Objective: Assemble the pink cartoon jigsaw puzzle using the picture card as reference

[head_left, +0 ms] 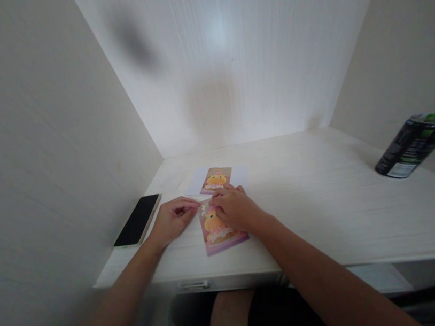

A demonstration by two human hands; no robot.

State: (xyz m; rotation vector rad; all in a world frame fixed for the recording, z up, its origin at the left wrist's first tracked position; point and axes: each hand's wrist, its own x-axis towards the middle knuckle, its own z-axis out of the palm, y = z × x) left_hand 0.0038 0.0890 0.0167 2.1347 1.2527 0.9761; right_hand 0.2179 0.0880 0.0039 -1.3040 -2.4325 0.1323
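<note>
1. Pale wood-grain table fills your white-walled alcove.
2. Your dark cylindrical can stands far right; your black phone lies left.
3. Your left hand and right hand pinch the top edge of the pink picture card lying flat between them.
</note>
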